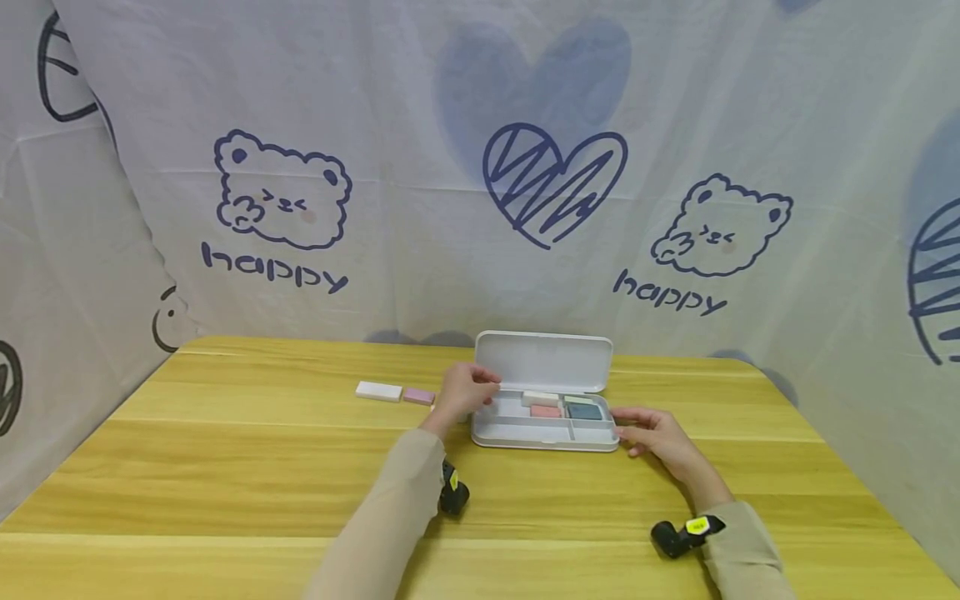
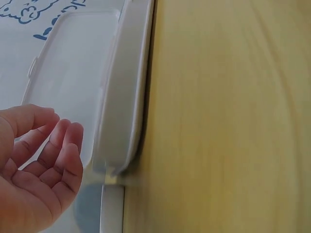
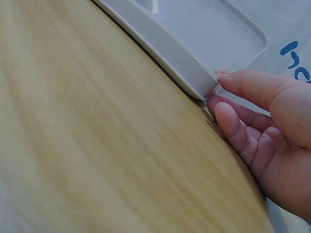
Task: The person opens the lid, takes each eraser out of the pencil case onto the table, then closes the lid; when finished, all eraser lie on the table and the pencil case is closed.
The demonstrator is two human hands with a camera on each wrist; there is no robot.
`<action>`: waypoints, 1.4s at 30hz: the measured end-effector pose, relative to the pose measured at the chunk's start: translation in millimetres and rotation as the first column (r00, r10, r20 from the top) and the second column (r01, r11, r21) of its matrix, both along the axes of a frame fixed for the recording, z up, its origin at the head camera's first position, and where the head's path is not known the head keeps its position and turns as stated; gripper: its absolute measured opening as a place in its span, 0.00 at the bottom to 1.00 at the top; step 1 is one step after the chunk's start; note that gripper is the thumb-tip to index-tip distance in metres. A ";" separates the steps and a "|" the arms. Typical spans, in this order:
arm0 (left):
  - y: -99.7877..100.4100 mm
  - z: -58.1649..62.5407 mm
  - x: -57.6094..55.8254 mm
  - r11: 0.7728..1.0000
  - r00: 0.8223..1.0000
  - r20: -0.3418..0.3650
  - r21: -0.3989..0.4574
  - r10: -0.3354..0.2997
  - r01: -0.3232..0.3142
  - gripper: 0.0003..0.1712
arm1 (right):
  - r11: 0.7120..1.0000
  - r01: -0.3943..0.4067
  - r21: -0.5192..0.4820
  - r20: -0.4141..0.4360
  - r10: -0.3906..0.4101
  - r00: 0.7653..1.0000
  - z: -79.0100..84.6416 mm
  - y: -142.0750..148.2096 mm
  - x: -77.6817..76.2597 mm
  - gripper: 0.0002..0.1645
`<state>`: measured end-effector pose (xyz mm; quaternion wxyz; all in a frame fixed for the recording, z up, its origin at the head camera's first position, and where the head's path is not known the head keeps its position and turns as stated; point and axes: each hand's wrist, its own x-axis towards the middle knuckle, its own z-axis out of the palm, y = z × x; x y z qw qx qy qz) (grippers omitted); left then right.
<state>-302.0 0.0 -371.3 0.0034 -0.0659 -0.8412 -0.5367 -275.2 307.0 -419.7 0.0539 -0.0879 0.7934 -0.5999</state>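
Observation:
An open white pencil case (image 1: pixel 521 432) with a divided tray lies on the table, its lid (image 1: pixel 543 362) raised at the back. Inside sit small eraser-like blocks: a white one (image 1: pixel 540 398), a pink one (image 1: pixel 545 412), a grey-blue one (image 1: pixel 584 412) and a pale one partly covered behind it. My left hand (image 1: pixel 462 392) hovers over the case's left end, fingers loosely bent, with nothing visible between them in the left wrist view. At the opposite end, my right hand (image 3: pixel 262 116) pinches the case's corner between thumb and finger.
Left of the case, a white block (image 1: pixel 378 391) and a mauve block (image 1: pixel 418 396) lie in a row on the wooden table (image 1: pixel 225 467). A printed cloth (image 1: pixel 420 208) hangs behind the table. Wrist cameras (image 1: pixel 453 492) are strapped to both sleeves.

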 end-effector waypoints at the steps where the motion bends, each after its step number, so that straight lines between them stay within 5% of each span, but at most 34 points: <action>1: 1.5 0.1 0.1 1.000 1.000 -0.003 0.000 -0.001 0.001 0.06 | 1.000 0.000 0.002 -0.001 0.000 1.000 -0.2 -0.1 -0.2 0.28; 10: 15.6 -5.2 -6.4 0.999 0.997 -0.075 0.001 -0.035 0.035 0.08 | 1.000 0.010 0.014 -0.008 -0.010 1.000 -3.4 0.0 -2.0 0.27; 27: 32.9 -10.0 -9.3 0.993 0.995 -0.038 -0.078 -0.088 0.085 0.11 | 1.000 0.009 0.008 0.003 -0.009 1.000 -3.0 -0.2 -2.3 0.27; 35: 36.4 -49.2 -46.0 0.989 0.991 -0.034 -0.072 -0.130 0.127 0.13 | 1.000 0.004 0.001 0.002 -0.004 1.000 -1.9 -0.1 -0.9 0.27; 38: 37.4 -43.1 -39.9 0.988 0.993 -0.029 -0.111 -0.113 0.109 0.13 | 1.000 -0.010 0.004 -0.003 0.010 1.000 -0.7 0.2 -0.6 0.27; 39: 37.5 -30.8 -29.6 0.986 0.996 0.007 -0.135 -0.094 0.094 0.14 | 1.000 -0.009 0.002 -0.002 0.009 1.000 -0.2 0.2 -0.3 0.27; 42: 37.2 -20.1 -18.2 0.985 0.996 -0.010 -0.153 -0.085 0.083 0.12 | 1.000 -0.013 0.001 -0.001 0.013 1.000 1.1 0.0 0.2 0.27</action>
